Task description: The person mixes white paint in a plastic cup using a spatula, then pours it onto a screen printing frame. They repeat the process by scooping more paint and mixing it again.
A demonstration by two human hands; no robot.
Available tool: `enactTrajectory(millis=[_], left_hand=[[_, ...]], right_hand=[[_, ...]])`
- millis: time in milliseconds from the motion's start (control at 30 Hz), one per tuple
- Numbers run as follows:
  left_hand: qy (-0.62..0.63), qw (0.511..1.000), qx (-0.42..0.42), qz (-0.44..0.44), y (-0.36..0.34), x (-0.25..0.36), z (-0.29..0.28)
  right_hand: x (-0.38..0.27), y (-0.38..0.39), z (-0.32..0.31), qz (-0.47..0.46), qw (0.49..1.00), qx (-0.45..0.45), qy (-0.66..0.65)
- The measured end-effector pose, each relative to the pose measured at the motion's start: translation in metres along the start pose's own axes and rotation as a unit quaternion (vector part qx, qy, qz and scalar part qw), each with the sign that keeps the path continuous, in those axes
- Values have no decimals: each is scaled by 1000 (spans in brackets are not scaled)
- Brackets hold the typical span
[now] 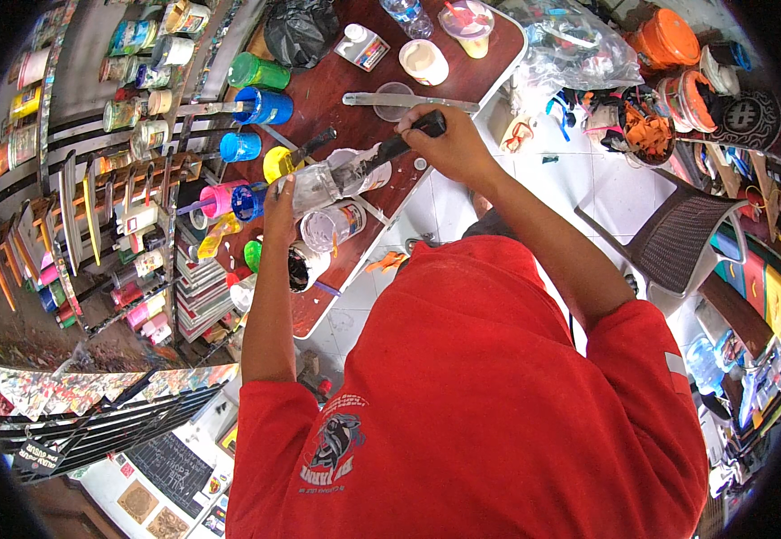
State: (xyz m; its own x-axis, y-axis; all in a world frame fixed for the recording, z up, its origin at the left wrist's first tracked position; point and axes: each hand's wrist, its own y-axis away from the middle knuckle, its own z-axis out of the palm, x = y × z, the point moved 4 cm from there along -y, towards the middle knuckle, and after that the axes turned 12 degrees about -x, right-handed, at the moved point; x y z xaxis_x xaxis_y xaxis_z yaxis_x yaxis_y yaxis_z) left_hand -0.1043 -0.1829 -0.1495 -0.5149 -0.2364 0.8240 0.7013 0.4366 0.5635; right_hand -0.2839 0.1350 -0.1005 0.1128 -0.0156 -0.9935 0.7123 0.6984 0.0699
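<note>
My right hand (pixel 429 142) is closed round the black handle of a spatula (pixel 374 160), above the table. The tool slants down and left to a broad grey-white end smeared with paint. At that end my left hand (pixel 280 205) pinches the edge, thumb up; its other fingers are mostly hidden. Just below lies a clear plastic tub (pixel 332 226) with white residue, and a white tub (pixel 374 171) is partly covered by the tool. Left of my left hand are a blue cup (pixel 247 203) and a pink cup (pixel 220 198). A yellow cup (pixel 279 163) stands behind it.
The dark red table (pixel 354 99) carries blue tubs (pixel 264 106), a green jar (pixel 258 70), a long pale strip (pixel 408 101), a white bottle (pixel 361 47) and a black bag (pixel 301 31). Paint racks (pixel 94 180) fill the left. A chair (pixel 685 235) and orange buckets (pixel 665 39) are right.
</note>
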Motion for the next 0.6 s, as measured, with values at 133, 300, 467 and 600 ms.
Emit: enactTrajectory(millis=[133, 300, 467, 600], left_hand=[[-1, 1000, -17, 1, -4, -3, -10], [-2, 1000, -22, -8, -6, -9, -16], [34, 997, -45, -51, -9, -14, -19], [89, 990, -81, -71, -9, -18, -21]], right_hand=[[-3, 0, -8, -22, 1000, 12, -11], [4, -2, -9, 40, 998, 0, -56], [34, -15, 4, 81, 972, -7, -221], [45, -21, 20, 116, 941, -5, -319]])
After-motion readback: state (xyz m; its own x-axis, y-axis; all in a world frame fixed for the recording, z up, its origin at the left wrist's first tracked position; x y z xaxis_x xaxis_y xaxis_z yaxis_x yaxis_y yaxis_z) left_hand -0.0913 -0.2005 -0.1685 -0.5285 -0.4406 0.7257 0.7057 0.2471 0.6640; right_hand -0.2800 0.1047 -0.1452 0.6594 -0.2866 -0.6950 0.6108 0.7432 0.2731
